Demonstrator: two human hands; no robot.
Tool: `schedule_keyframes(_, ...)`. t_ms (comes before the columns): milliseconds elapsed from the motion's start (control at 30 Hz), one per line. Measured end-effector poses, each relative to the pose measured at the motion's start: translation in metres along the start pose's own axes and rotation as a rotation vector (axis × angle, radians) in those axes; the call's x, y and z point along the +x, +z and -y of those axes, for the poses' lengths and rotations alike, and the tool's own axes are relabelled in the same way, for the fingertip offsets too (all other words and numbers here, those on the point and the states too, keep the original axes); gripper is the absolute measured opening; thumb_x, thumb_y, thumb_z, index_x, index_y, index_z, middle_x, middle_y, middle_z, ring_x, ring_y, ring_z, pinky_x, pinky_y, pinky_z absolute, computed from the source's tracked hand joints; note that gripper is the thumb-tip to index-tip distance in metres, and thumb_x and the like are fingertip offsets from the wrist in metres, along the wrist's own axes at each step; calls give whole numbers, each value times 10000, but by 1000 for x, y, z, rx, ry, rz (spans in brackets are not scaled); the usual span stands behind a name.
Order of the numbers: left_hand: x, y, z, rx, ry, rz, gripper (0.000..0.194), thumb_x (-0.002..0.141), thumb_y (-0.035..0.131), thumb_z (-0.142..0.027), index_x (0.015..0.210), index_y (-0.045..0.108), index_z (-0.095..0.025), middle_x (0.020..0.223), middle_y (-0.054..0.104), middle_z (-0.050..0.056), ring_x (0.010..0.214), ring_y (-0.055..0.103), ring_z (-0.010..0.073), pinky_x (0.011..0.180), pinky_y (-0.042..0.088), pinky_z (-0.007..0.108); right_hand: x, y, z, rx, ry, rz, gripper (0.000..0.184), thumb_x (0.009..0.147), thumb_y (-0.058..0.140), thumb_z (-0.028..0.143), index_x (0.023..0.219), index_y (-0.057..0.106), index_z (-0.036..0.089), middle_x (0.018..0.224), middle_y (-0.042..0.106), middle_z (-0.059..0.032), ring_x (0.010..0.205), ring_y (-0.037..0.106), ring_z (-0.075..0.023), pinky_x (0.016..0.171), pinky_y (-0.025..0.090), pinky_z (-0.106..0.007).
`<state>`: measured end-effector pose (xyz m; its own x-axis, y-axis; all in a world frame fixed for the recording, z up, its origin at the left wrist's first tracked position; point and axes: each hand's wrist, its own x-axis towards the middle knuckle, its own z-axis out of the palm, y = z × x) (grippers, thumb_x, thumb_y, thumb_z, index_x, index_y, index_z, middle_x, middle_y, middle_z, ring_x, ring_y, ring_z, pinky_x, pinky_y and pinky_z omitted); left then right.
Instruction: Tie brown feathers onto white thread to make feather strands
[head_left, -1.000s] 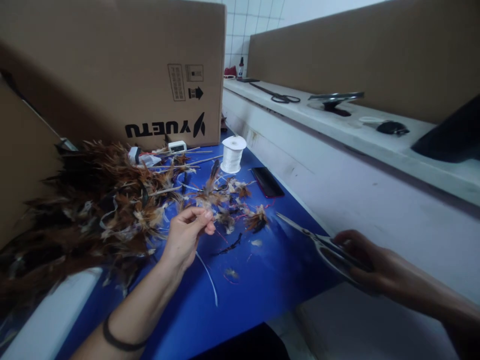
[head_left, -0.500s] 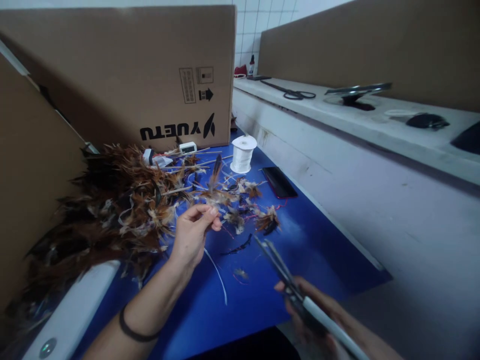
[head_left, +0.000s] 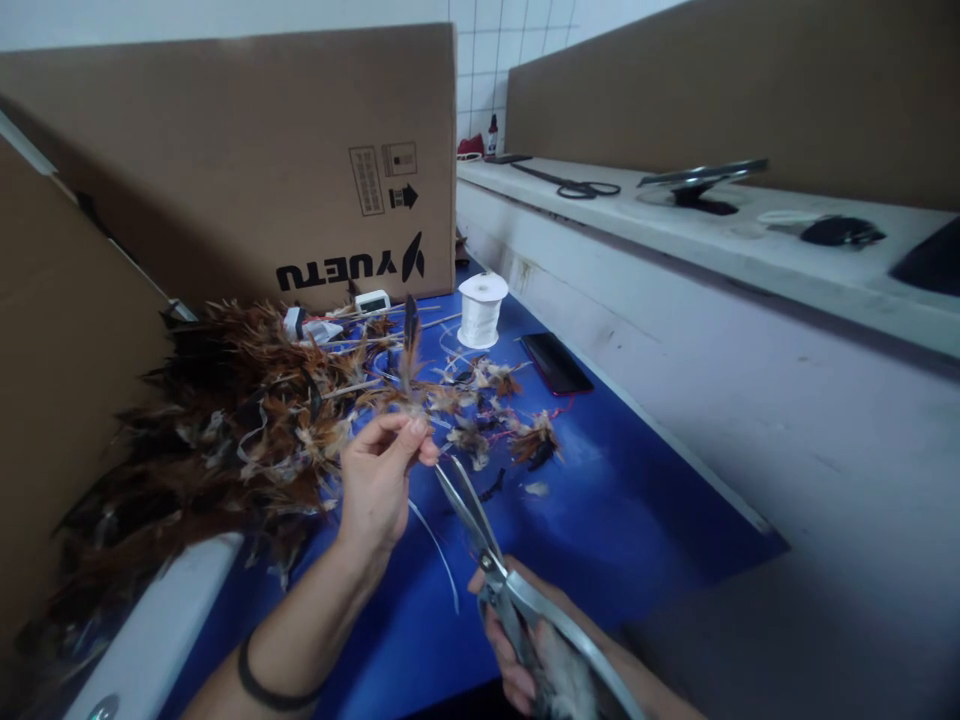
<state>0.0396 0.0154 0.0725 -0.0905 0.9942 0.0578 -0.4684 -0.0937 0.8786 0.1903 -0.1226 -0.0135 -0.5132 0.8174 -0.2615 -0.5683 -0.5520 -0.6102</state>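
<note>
My left hand (head_left: 380, 470) pinches a brown and dark feather (head_left: 410, 345) by its base, the tip pointing up. Large metal scissors (head_left: 487, 560) are gripped in my right hand (head_left: 517, 630). Their blades stand slightly apart, with the tips close beside my left fingertips. A fluffy pale clump (head_left: 566, 665) shows at the scissor handles; whether my right hand holds it I cannot tell. Behind and left of my left hand spreads a big pile of brown feathers (head_left: 262, 420). Small feather tufts (head_left: 536, 440) and thin strings lie on the blue tabletop (head_left: 600, 520).
A white spool (head_left: 480, 315) and a dark phone (head_left: 556, 363) rest on the table's far right. Cardboard boxes (head_left: 225, 150) wall off the back and left. Another pair of scissors (head_left: 577, 187) lies on the white ledge (head_left: 637, 230). A long white device (head_left: 161, 620) sits at front left.
My right hand has brought the scissors left and up, to beside my left fingertips. The feather in my left hand now stands more upright. A small pale tuft now shows on the table.
</note>
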Motion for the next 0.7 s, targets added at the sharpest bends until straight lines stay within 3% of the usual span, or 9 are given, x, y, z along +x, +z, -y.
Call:
schedule_keyframes(300, -3, 1, 3, 11, -25, -13, 187, 599, 781, -224, 677, 636, -133, 586, 655, 6, 459, 551, 68, 495, 477, 197, 10, 14, 4, -184, -122, -81, 536, 734, 591, 593, 1076, 529, 184, 677, 432, 32, 495, 365, -48, 479, 313, -210)
schedule_keyframes(700, -1, 0, 4, 9, -25, -18, 176, 627, 765, -211, 696, 629, -122, 588, 646, 3, 474, 555, 62, 498, 471, 176, 7, 10, 5, -312, -153, -73, 515, 756, 590, 559, 1095, 497, 183, 712, 441, 20, 531, 367, -53, 496, 327, -197)
